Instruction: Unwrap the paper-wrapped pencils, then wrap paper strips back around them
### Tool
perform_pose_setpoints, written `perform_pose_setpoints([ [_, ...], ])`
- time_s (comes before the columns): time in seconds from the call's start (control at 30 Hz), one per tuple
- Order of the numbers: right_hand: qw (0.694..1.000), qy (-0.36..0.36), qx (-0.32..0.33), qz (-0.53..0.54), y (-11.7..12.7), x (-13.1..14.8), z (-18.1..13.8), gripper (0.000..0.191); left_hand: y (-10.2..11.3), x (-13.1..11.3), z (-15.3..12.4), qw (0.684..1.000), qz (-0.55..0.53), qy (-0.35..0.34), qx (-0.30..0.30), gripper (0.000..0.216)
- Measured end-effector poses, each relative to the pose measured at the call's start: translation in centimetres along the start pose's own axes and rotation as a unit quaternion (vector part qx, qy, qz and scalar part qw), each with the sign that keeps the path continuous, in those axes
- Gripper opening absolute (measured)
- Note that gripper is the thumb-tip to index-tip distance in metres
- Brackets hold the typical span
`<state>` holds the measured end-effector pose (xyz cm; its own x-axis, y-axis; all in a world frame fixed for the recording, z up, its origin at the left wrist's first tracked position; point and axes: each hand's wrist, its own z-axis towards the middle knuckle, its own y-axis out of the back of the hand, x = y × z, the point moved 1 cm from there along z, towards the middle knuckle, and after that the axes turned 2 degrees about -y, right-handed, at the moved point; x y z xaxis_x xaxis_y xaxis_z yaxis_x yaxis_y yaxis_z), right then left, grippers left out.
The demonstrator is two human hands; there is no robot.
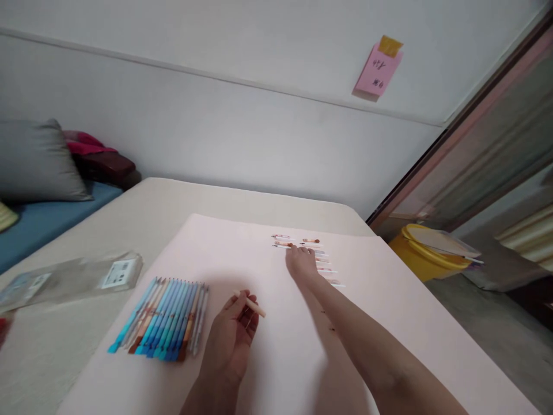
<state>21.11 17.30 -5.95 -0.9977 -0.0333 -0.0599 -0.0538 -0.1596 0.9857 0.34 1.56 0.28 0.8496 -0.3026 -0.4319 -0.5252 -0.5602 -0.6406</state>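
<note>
My left hand (pixel 233 334) is closed around a short, pale peach tube (pixel 254 306) that looks like a pen barrel, held above the pink sheet. My right hand (pixel 302 262) reaches to the far part of the sheet, its fingers curled downward and their tips hidden. Beside those fingers lies a peach and brown pen part (pixel 283 244), and another pen part (pixel 311 240) sits just beyond. Several slim white pieces (pixel 327 270), like pen refills, lie partly behind this hand. To the left of my left hand, a row of blue, brown and clear pens (pixel 166 317) lies side by side.
The pink sheet (pixel 371 357) covers much of a cream surface (pixel 168 196) against a white wall. Clear plastic packaging (pixel 86 279) lies at left. A grey cushion (pixel 38 161) rests beyond it. A yellow bucket (pixel 417 253) stands off the right edge.
</note>
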Motion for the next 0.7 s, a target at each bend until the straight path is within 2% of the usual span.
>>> perform_pose_setpoints([
  [0.17, 1.000, -0.005, -0.022, 0.002, 0.3, 0.5, -1.0, 0.032, 0.1, 0.0, 0.0, 1.000, -0.006, -0.009, 0.005, 0.009],
  [0.37, 0.999, 0.035, -0.001, 0.018, 0.7, 2.0, -2.4, 0.019, 0.4, 0.3, 0.5, 1.000, -0.005, -0.007, 0.009, 0.008],
  [0.53, 0.998, 0.031, 0.010, 0.056, 3.0, 3.4, -6.5, 0.017, 0.4, -0.1, 0.6, 1.000, -0.016, -0.019, 0.010, 0.007],
  [0.57, 0.996, 0.028, 0.013, 0.080, 3.9, 3.7, -7.8, 0.018, 0.4, -0.2, 0.5, 1.000, -0.020, -0.019, 0.009, 0.006],
  [0.6, 0.987, 0.016, 0.017, 0.161, 5.0, 4.0, -9.1, 0.017, 0.4, -0.3, 0.5, 1.000, -0.024, -0.018, 0.008, 0.006],
  [0.7, 0.940, 0.030, 0.022, 0.338, 8.6, 4.9, -12.8, 0.016, 0.4, -0.6, 0.4, 0.999, -0.040, -0.015, 0.004, 0.003],
])
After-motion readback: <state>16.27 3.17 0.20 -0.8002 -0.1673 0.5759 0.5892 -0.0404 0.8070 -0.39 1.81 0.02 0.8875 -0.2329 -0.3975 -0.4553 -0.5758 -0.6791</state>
